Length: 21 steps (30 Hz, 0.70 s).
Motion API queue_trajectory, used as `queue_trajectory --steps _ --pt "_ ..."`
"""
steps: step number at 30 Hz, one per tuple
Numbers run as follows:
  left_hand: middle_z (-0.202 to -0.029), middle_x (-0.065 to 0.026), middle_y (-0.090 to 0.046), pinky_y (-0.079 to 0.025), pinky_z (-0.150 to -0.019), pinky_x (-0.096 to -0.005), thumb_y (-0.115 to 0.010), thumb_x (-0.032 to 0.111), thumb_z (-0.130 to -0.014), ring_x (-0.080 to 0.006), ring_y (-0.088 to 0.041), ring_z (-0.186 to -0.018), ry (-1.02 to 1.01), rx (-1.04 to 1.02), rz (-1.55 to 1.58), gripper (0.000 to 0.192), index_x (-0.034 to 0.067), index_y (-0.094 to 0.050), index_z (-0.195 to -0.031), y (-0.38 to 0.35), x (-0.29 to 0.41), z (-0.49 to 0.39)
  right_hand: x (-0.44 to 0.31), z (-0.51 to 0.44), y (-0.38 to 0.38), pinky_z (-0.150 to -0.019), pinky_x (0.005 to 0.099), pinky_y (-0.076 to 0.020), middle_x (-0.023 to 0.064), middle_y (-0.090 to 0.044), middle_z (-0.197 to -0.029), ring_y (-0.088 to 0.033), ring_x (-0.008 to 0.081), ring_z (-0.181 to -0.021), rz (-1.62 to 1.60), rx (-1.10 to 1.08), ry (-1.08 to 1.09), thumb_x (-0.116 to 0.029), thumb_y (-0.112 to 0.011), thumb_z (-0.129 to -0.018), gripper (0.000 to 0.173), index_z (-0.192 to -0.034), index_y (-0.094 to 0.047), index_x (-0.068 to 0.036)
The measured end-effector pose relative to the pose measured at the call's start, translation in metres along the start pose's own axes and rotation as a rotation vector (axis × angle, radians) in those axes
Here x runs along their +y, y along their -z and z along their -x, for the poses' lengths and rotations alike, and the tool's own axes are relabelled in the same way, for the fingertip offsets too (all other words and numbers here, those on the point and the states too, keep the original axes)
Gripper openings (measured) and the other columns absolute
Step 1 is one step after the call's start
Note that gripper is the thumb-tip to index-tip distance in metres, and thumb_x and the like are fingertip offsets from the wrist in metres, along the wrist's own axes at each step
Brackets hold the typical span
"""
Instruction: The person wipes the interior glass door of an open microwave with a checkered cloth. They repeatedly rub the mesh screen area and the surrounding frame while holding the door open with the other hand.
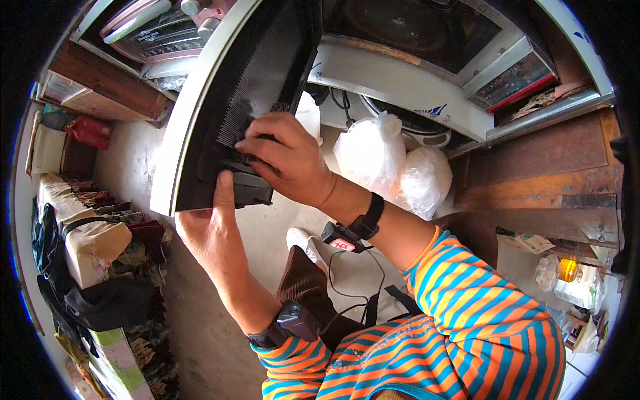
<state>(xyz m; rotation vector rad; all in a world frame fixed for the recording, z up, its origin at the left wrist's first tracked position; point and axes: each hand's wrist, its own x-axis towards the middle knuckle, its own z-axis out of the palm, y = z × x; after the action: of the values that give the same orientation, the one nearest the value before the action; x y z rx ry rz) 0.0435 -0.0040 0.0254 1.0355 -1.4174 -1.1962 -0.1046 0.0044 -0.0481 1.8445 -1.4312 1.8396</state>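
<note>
An open door [200, 150], black on its inner face with a pale outer edge, extends towards me from an appliance that looks like a microwave oven [400, 22]. My left hand [215, 235] grips the door's near end, thumb laid on the black face and fingers behind it. Against the inner face my right hand [287, 150] presses a dark, fuzzy clump [242, 157], mostly covered by the fingers; its material is unclear. Beside the hand runs a finely slotted or perforated strip [242, 110]. A dark plastic piece [247, 187] lies along the door near my left thumb.
White plastic bags [372, 150] stand on the floor under a metal-edged counter [390, 85]. A wooden cabinet [540, 170] is at right. Fabric-covered furniture [90, 240] lines the left. A cable [382, 275] hangs between my arms, joined to devices strapped on my wrists.
</note>
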Motion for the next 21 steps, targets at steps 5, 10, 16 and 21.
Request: queue_trajectory --steps 5,10,16,21 --pt "-0.122 -0.0147 -0.068 -0.052 -0.095 -0.0330 -0.073 0.012 -0.093 -0.0209 -0.066 -0.105 -0.017 -0.003 -0.047 0.049 -0.007 -0.055 -0.135 0.000 -0.001 0.000 0.008 0.028 0.007 -0.085 0.0385 -0.0527 0.0095 -0.059 -0.107 -0.061 0.0296 -0.103 -0.046 -0.100 -0.020 0.004 -0.079 -0.068 0.036 -0.102 -0.070 -0.004" --pt "-0.126 -0.0153 -0.067 -0.051 -0.097 -0.0329 -0.074 0.014 -0.093 -0.0211 -0.065 -0.109 -0.041 -0.006 -0.039 0.050 -0.007 -0.056 -0.134 0.000 -0.001 0.001 0.003 -0.006 0.007 -0.083 0.0411 -0.0532 0.0105 -0.059 -0.108 -0.061 0.0320 -0.100 0.063 -0.050 -0.003 -0.003 -0.077 -0.074 0.033 -0.105 -0.067 -0.005" --pt "-0.124 -0.0152 -0.067 -0.050 -0.099 -0.0336 -0.075 0.015 -0.093 -0.0209 -0.064 -0.109 0.004 0.012 -0.023 0.048 -0.007 -0.057 -0.132 0.000 -0.001 0.000 0.004 0.011 0.000 -0.084 0.0393 -0.0536 0.0098 -0.061 -0.108 -0.062 0.0306 -0.101 0.041 -0.029 0.003 0.004 -0.079 -0.070 0.037 -0.104 -0.069 -0.004" --pt "-0.122 -0.0157 -0.068 -0.051 -0.097 -0.0344 -0.076 0.015 -0.092 -0.0215 -0.065 -0.109 -0.011 -0.020 -0.028 0.049 -0.006 -0.057 -0.132 0.001 0.000 -0.001 0.007 0.015 0.004 -0.087 0.0386 -0.0526 0.0098 -0.060 -0.109 -0.061 0.0308 -0.102 0.066 -0.023 -0.028 0.004 -0.079 -0.071 0.037 -0.105 -0.068 -0.005"
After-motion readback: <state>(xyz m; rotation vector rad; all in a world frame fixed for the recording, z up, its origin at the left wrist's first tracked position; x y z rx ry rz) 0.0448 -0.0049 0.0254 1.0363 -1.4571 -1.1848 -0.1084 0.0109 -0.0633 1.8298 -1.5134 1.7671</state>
